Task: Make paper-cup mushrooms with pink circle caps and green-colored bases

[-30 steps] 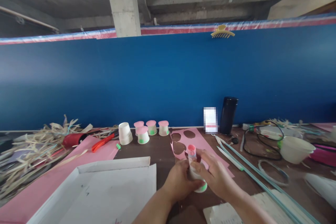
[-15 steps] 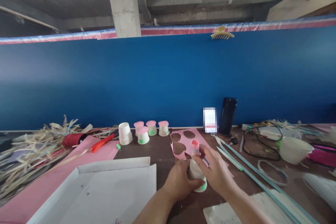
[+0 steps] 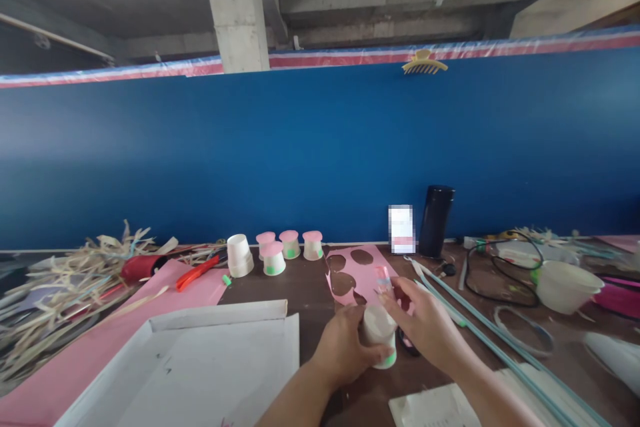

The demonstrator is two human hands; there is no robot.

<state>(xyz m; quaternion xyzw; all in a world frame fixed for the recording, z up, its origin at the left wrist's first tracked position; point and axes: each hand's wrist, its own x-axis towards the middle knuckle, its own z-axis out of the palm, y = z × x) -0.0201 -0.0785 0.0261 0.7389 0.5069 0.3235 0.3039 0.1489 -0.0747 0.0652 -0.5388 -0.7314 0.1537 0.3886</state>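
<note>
My left hand (image 3: 343,340) is wrapped round the side of an upside-down white paper cup (image 3: 379,327), which has a green patch low on its side. My right hand (image 3: 420,320) pinches a small clear tube with a pink end (image 3: 383,275), probably a glue stick, above and behind the cup; it is slightly blurred. Beyond both hands lies a pink sheet (image 3: 370,280) with round holes cut in it. Partly hidden under my right hand is a dark loop (image 3: 409,345), perhaps a scissors handle.
Several upturned cups with pink paper tops (image 3: 273,260) and a white cup stack (image 3: 240,257) stand at the back. A white box lid (image 3: 200,360) lies left, near red-handled scissors or a cutter (image 3: 197,273). A black bottle (image 3: 437,221) and blue-grey strips (image 3: 495,337) are right.
My right hand has moved slightly right, carrying the tube off the cup, so the cup's upturned base shows. My left hand keeps its grip, with the cup nearly in place.
</note>
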